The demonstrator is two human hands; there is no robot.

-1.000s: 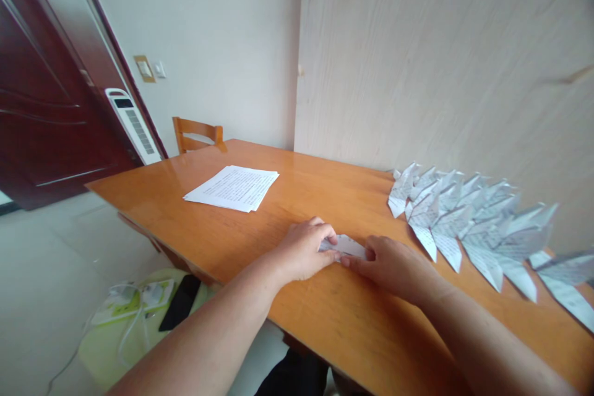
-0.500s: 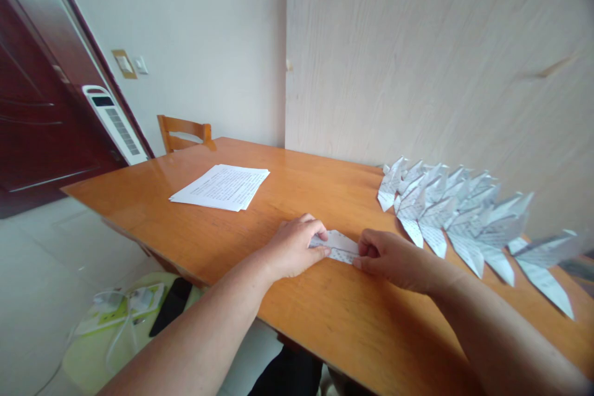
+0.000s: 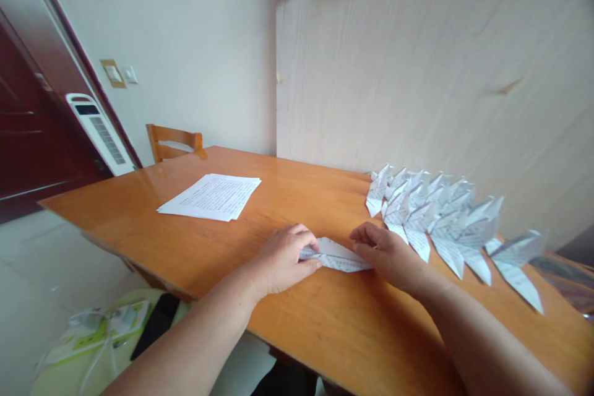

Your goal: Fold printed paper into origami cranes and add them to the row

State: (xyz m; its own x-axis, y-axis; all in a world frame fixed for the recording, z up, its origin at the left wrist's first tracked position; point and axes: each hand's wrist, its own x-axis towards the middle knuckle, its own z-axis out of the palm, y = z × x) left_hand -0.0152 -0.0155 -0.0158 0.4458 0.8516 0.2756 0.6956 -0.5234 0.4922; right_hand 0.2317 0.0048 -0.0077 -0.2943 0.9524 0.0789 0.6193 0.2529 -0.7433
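Observation:
A narrow strip of folded printed paper (image 3: 341,255) lies on the wooden table (image 3: 325,315) in front of me, with a crease along its length. My left hand (image 3: 290,253) pinches its left end between thumb and fingers. At the right end is my right hand (image 3: 387,253), its fingers bent and its thumb close to them over the paper's edge. That hand partly hides the right tip of the paper.
Several folded paper pieces (image 3: 445,229) stand in rows at the right. A stack of printed sheets (image 3: 211,197) lies at the left. Beyond the table is a wooden chair (image 3: 174,141); below left, a stool (image 3: 46,374) bears a power strip (image 3: 93,340) and a dark phone-like object (image 3: 155,325).
My right hand has shifted its grip at the right end, and more of the paper's length shows between my hands. My left hand still holds the left end. The camera view has tilted slightly.

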